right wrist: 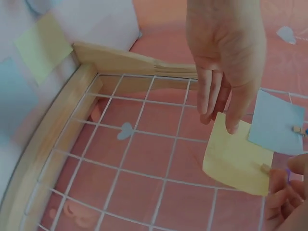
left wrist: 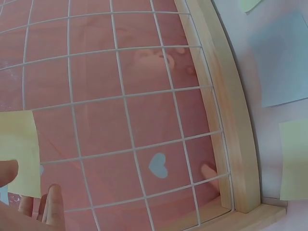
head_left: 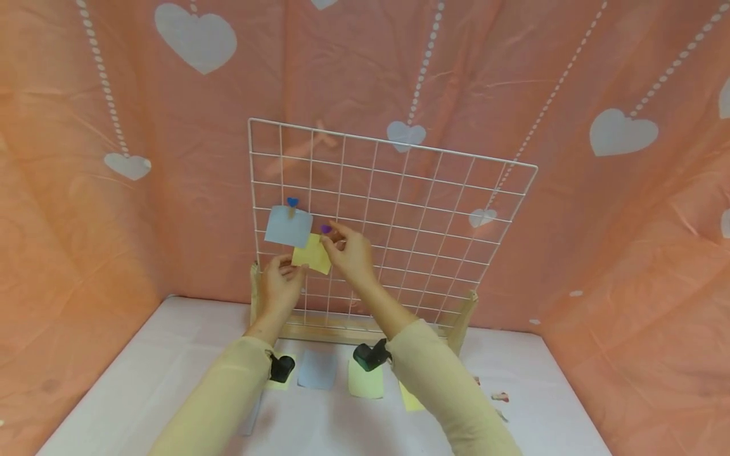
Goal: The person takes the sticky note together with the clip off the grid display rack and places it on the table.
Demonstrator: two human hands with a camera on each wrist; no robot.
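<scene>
Left hand (head_left: pixel 281 286) pinches yellow square paper note (head_left: pixel 312 255); right hand (head_left: pixel 353 256) grips purple-heart wooden clip (head_left: pixel 326 228). Best hold note flat against white wire grid (head_left: pixel 373 170).

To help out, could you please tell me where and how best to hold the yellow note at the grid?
Probably its lower edge, from below, pinched flat: the yellow note is thin, and the purple-heart clip crowds its upper-right corner.

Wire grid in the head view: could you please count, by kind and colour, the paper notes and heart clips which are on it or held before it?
Blue note: 1
Yellow note: 1
Blue heart clip: 1
Purple heart clip: 1
Total: 4
</scene>
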